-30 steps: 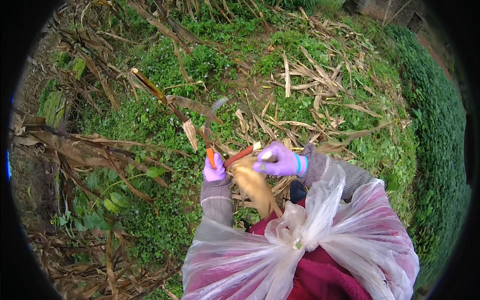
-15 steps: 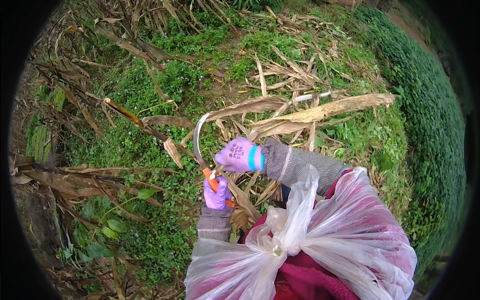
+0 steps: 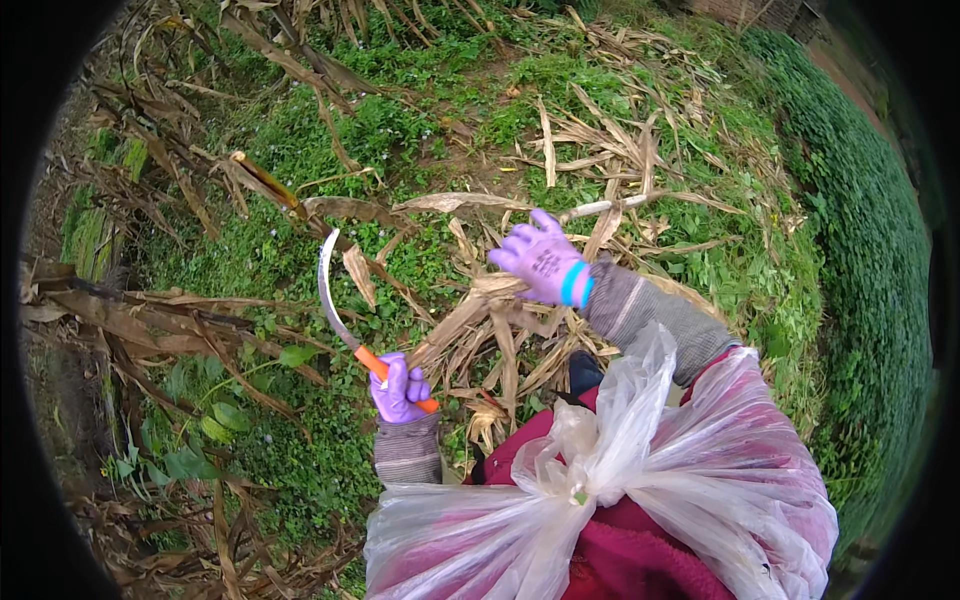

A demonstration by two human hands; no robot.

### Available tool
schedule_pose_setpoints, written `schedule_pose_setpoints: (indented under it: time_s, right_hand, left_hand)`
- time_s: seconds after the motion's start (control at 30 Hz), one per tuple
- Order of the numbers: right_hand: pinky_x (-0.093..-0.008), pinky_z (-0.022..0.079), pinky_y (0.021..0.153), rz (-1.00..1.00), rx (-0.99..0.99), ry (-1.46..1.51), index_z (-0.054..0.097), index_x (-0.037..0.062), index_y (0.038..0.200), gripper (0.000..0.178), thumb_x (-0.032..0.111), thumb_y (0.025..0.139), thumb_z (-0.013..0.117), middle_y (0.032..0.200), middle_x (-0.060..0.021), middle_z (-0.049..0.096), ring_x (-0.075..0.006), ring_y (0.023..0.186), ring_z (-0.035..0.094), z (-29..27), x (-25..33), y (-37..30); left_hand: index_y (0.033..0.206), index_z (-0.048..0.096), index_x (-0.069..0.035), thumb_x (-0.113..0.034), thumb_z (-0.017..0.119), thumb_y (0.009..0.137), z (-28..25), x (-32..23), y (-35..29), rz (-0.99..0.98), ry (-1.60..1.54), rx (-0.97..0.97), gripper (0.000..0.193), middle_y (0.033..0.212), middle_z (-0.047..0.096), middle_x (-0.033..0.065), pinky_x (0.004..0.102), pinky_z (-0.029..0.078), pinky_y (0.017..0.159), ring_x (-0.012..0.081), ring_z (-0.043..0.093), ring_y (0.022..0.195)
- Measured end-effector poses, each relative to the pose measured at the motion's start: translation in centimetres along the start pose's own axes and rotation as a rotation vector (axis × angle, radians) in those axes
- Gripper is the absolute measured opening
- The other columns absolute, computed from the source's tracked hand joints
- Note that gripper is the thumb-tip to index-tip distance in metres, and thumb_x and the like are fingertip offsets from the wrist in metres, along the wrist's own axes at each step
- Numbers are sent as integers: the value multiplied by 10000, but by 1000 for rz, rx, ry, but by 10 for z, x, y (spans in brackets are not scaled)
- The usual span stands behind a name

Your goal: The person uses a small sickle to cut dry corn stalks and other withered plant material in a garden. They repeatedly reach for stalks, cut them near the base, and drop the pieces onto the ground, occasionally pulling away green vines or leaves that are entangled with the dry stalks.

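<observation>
My left hand (image 3: 400,388), in a purple glove, is closed around the orange handle of a sickle (image 3: 371,361). The curved steel blade points up and away from me, its tip beside a standing brown stalk. To the right, my right hand (image 3: 545,262), gloved in purple with a blue cuff band, has its fingers spread and grips nothing. It hovers over or against dry corn leaves (image 3: 465,322) strewn on the ground; whether it touches them I cannot tell. Near its fingertips lies a pale cut stalk (image 3: 605,206).
A thick stalk with a cut end (image 3: 265,183) leans at the left, among dry standing corn (image 3: 130,300). More dry leaves (image 3: 610,140) lie on the grass beyond my right hand. Dense green growth (image 3: 850,220) runs along the right. My shoe (image 3: 585,372) shows below the litter.
My right hand has moved right and away from the sickle, and its fingers have opened. A long dry leafy stalk has dropped lower onto the litter. My left hand and sickle have shifted left.
</observation>
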State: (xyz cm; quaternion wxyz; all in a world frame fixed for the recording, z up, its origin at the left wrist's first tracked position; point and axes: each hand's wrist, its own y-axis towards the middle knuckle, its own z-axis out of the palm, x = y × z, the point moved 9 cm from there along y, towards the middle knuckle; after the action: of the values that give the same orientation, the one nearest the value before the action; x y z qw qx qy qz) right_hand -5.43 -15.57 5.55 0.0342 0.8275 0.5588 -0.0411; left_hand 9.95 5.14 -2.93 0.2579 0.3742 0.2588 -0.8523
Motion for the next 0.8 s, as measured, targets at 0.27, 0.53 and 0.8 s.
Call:
schedule_pose_setpoints:
  time_s: [0.27,0.53,0.8]
  right_hand:
    - [-449,438,861,131,289,238,565,139,1081,378,311,768,689,870,-89,648,-273,880,634,35,-37,-8]
    - [-412,497,739,425,331,485,622,94,976,408,477,860,542,835,-136,663,-297,788,649,45,-44,-3]
    - [-414,506,742,237,664,694,651,13,945,549,536,811,552,851,-202,659,-325,815,653,60,31,-15]
  left_hand:
    - [944,496,-89,-222,619,880,-31,-35,16,112,119,-113,192,630,490,-4,215,332,369,61,367,406]
    - [1032,541,-49,-231,521,923,42,-20,-27,894,1021,-99,213,705,596,89,327,460,481,194,565,546]
    - [1043,504,-64,-244,513,902,55,76,-7,476,1505,278,228,812,607,187,481,468,600,392,593,666]
